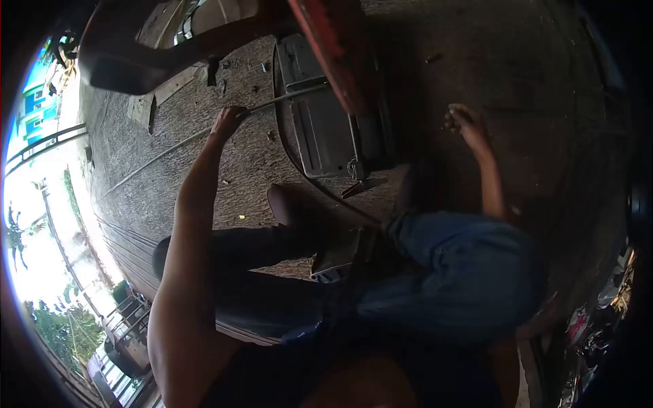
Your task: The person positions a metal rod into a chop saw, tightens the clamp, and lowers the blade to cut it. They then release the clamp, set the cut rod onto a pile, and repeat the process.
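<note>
My left hand (pixel 228 124) is closed around a long thin metal rod (pixel 177 147). The rod runs from the lower left of the ground up to a dark metal box-like machine base (pixel 325 129), passing over its top. On the right, my right hand (pixel 465 122) hangs over the shaded ground with its fingers curled; whether anything small is in them is too dark to tell. Between the hands, a red metal part (pixel 335 58) slants down over the dark base. A small clamp-like piece (pixel 354 167) sits at the base's near edge.
A big dark red frame (pixel 129 64) arches across the upper left. Flat wood pieces (pixel 141 112) lie under it. A dark cable (pixel 299 166) curves beside the base toward my knees. A low box (pixel 337 258) stands between my legs. Scrap items (pixel 578 326) are at the lower right.
</note>
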{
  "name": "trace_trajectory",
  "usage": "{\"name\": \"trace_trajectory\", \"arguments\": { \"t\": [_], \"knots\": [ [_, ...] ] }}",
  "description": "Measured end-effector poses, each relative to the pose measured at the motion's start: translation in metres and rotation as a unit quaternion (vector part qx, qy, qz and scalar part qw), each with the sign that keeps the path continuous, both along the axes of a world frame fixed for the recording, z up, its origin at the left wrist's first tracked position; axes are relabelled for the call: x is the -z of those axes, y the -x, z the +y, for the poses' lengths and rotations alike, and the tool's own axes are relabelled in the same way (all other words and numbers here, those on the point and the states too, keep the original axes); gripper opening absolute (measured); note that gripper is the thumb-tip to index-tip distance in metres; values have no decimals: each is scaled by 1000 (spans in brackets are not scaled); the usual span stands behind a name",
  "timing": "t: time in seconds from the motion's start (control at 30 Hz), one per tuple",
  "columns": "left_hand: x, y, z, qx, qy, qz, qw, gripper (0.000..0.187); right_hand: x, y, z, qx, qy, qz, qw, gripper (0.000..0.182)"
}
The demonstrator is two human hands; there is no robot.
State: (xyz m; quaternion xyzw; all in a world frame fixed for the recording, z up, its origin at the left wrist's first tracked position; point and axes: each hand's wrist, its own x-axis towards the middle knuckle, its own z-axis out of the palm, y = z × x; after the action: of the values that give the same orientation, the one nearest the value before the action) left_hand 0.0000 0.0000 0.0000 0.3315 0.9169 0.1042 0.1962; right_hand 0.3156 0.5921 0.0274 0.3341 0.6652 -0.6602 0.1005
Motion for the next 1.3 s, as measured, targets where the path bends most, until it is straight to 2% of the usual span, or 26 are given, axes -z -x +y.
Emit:
{"name": "trace_trajectory", "arguments": {
  "t": [0.07,0.1,0.17,0.2,0.23,0.27,0.3,0.37,0.4,0.47,0.5,0.57,0.6,0.63,0.7,0.73,0.8,0.83,0.9,0.93,0.97,1.0,1.03,1.17,1.27,1.3],
  "knots": [
    [-7,-6,-17,0,-3,17,1000,27,0,-5,-17,35,23,33,999,32],
    [15,-6,27,5,-23,23,999,27,11,0,12,39,3,40,998,32],
    [-19,-26,72,-37,-24,20,999,26,22,5,3,90,60,52,993,31],
    [-36,-33,93,-31,-17,1,999,25,29,5,-4,87,70,47,993,31],
    [-51,-44,120,-1,-36,39,999,23,35,9,-5,104,73,41,991,31],
    [-57,-40,136,15,-27,-12,999,37,37,11,-5,120,71,35,990,30],
    [-52,-36,144,10,-32,-11,999,37,36,12,-3,115,67,36,991,30],
    [-42,-32,156,41,-230,103,967,59,37,9,1,183,55,43,981,27],
    [-40,-33,146,36,-232,106,966,59,44,1,7,177,53,45,982,27],
    [-34,-31,104,-49,-63,62,995,75,65,-11,19,226,-11,-63,972,25],
    [-25,-31,82,-55,-58,68,994,75,63,-11,12,219,-6,-59,974,25],
    [-6,-31,39,-40,43,-12,998,72,48,-18,-9,186,8,-89,978,23],
    [-7,-34,33,-9,-8,35,999,51,49,-18,-22,176,14,-85,981,23],
    [-7,-36,31,-18,-3,43,999,51,50,-15,-34,144,41,-86,985,24],
    [-6,-32,34,-82,0,42,996,25,50,-7,-53,104,68,-81,989,24],
    [-4,-29,35,-68,33,52,996,20,47,-5,-61,90,88,-76,989,24],
    [-10,-35,49,-62,61,52,995,18,52,1,-65,54,111,-62,990,25],
    [10,-33,50,-23,20,94,995,18,49,11,-63,43,109,-55,992,25],
    [0,-48,79,-17,-25,115,993,17,49,24,-71,63,135,-46,988,25],
    [2,-53,91,-27,-119,106,987,18,53,32,-72,98,175,-25,979,26],
    [-13,-63,108,-54,-204,106,972,26,59,41,-69,87,178,-26,980,26],
    [-41,-77,130,-89,-262,101,956,35,66,50,-63,134,249,-4,959,27],
    [-46,-86,144,-85,-315,158,932,43,70,62,-57,180,317,19,931,27],
    [-45,-119,129,-155,-278,98,943,42,77,103,-53,174,329,89,924,25],
    [-33,-130,95,-173,-248,159,940,36,102,125,-56,184,254,109,943,27],
    [-26,-130,84,-206,-233,173,934,32,106,129,-59,183,253,107,944,27]
  ]
}}
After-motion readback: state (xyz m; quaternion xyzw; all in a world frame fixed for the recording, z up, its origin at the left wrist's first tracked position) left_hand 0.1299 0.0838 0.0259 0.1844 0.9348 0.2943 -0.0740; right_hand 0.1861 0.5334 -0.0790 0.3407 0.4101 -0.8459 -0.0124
